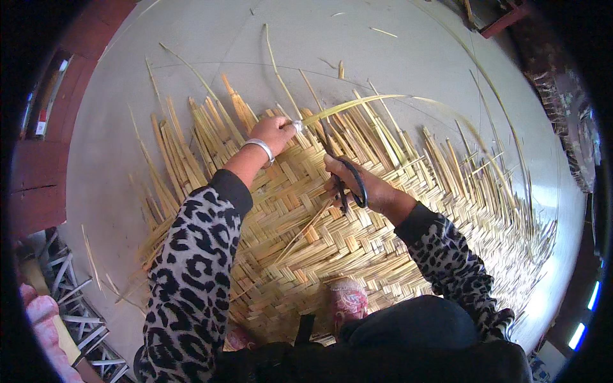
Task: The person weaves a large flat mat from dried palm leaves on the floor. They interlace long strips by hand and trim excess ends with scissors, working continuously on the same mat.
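Observation:
A large woven mat of pale split-cane strips lies under both my hands, its loose strip ends fanning out beyond the weave. My left hand, with a silver bangle at the wrist, is closed at the far edge on one end of a long yellow-green strip. From there the strip arcs away to the right. Something white is wrapped at the fingertips. My right hand grips black-handled scissors by the loops. Their blades point away from me, close to the held strip; whether they touch it I cannot tell.
Grey floor surrounds the mat, with a few cane scraps on it. A patterned shoe stands on the mat near me. Dark red woodwork is at the left, above a metal rack. A bundle of dark material is at the right.

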A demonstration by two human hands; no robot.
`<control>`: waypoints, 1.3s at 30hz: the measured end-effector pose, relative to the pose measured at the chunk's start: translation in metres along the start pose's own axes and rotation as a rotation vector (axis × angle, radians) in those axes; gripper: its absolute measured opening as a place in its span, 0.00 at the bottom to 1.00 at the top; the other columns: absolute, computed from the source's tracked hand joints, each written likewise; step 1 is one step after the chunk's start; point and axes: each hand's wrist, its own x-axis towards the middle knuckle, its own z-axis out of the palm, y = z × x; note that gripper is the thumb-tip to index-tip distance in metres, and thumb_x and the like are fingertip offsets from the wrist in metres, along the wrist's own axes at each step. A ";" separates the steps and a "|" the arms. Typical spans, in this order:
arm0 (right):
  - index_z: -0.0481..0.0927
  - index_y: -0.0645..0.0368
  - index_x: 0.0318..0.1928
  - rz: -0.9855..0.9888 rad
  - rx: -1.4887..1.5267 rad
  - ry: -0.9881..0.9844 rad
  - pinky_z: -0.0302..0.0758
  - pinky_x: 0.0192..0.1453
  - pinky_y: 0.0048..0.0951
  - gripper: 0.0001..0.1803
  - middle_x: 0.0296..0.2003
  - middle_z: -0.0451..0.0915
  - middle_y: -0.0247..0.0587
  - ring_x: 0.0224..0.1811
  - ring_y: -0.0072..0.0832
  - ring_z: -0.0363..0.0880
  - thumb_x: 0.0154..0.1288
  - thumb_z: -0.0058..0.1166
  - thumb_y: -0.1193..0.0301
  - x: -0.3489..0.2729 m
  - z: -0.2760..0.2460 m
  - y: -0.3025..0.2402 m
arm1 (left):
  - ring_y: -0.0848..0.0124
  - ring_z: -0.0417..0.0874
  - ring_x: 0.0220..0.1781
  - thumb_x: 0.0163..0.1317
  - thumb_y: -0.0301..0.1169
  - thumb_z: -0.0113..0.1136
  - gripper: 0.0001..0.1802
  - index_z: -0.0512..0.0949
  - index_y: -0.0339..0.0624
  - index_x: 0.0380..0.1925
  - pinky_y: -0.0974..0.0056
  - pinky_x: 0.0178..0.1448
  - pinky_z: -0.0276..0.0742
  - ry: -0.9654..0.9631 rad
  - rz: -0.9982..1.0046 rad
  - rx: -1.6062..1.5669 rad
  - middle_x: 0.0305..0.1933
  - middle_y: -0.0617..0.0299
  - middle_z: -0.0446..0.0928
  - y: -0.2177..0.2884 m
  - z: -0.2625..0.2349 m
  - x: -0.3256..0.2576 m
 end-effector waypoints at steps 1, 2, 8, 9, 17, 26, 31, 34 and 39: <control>0.71 0.59 0.43 -0.007 -0.018 -0.012 0.74 0.30 0.24 0.31 0.28 0.72 0.34 0.27 0.22 0.75 0.67 0.48 0.39 0.002 0.000 -0.001 | 0.55 0.83 0.47 0.60 0.46 0.59 0.23 0.81 0.37 0.45 0.57 0.52 0.76 -0.021 -0.038 -0.049 0.42 0.48 0.83 0.002 -0.003 -0.001; 0.72 0.58 0.43 -0.010 -0.036 -0.021 0.75 0.31 0.24 0.30 0.28 0.73 0.34 0.28 0.22 0.76 0.69 0.47 0.40 0.004 0.001 -0.003 | 0.74 0.78 0.39 0.65 0.43 0.59 0.21 0.80 0.34 0.45 0.65 0.47 0.74 -0.044 -0.038 -0.071 0.38 0.61 0.82 0.004 -0.006 -0.003; 0.74 0.59 0.35 -0.176 -0.186 0.084 0.67 0.24 0.29 0.26 0.20 0.70 0.33 0.20 0.24 0.69 0.70 0.50 0.46 0.031 0.002 -0.004 | 0.75 0.77 0.35 0.65 0.43 0.59 0.20 0.81 0.34 0.41 0.66 0.43 0.74 -0.140 -0.036 -0.143 0.33 0.63 0.81 0.006 -0.010 -0.008; 0.74 0.60 0.35 -0.196 -0.273 0.137 0.69 0.26 0.32 0.26 0.21 0.72 0.37 0.21 0.29 0.70 0.70 0.51 0.47 0.036 0.003 -0.003 | 0.74 0.78 0.33 0.64 0.43 0.60 0.20 0.81 0.34 0.40 0.65 0.42 0.75 -0.121 -0.036 -0.178 0.31 0.61 0.81 0.005 -0.010 -0.007; 0.74 0.59 0.34 -0.326 -0.581 0.294 0.69 0.20 0.31 0.23 0.17 0.73 0.36 0.16 0.26 0.73 0.70 0.52 0.49 0.044 -0.003 0.012 | 0.67 0.83 0.32 0.61 0.44 0.62 0.19 0.82 0.37 0.37 0.61 0.41 0.77 -0.079 0.050 -0.126 0.29 0.55 0.83 0.003 -0.019 -0.013; 0.74 0.54 0.52 -0.257 -1.415 -0.147 0.78 0.42 0.50 0.23 0.33 0.84 0.51 0.37 0.50 0.84 0.63 0.55 0.54 0.006 0.031 0.003 | 0.51 0.80 0.30 0.55 0.40 0.63 0.13 0.79 0.41 0.27 0.52 0.36 0.74 0.051 0.115 0.561 0.26 0.49 0.78 -0.003 -0.044 -0.035; 0.75 0.57 0.57 -0.547 -1.271 0.096 0.78 0.47 0.43 0.26 0.39 0.83 0.52 0.42 0.47 0.82 0.60 0.61 0.59 0.094 0.004 -0.028 | 0.51 0.79 0.28 0.55 0.43 0.65 0.17 0.80 0.38 0.27 0.51 0.35 0.74 0.278 0.043 0.369 0.26 0.47 0.78 -0.019 -0.042 -0.036; 0.74 0.67 0.53 -0.579 -1.201 0.214 0.76 0.54 0.46 0.31 0.46 0.80 0.60 0.49 0.53 0.79 0.56 0.63 0.55 0.158 -0.004 -0.047 | 0.51 0.80 0.29 0.54 0.45 0.66 0.19 0.81 0.37 0.29 0.53 0.38 0.75 0.303 -0.072 0.257 0.27 0.46 0.78 -0.030 -0.049 -0.036; 0.77 0.69 0.52 -0.340 -0.930 0.159 0.77 0.47 0.40 0.32 0.42 0.82 0.54 0.42 0.40 0.82 0.55 0.67 0.57 0.216 0.013 -0.069 | 0.51 0.82 0.32 0.52 0.46 0.67 0.22 0.82 0.36 0.31 0.55 0.40 0.77 0.344 -0.170 0.012 0.28 0.44 0.80 -0.049 -0.052 -0.032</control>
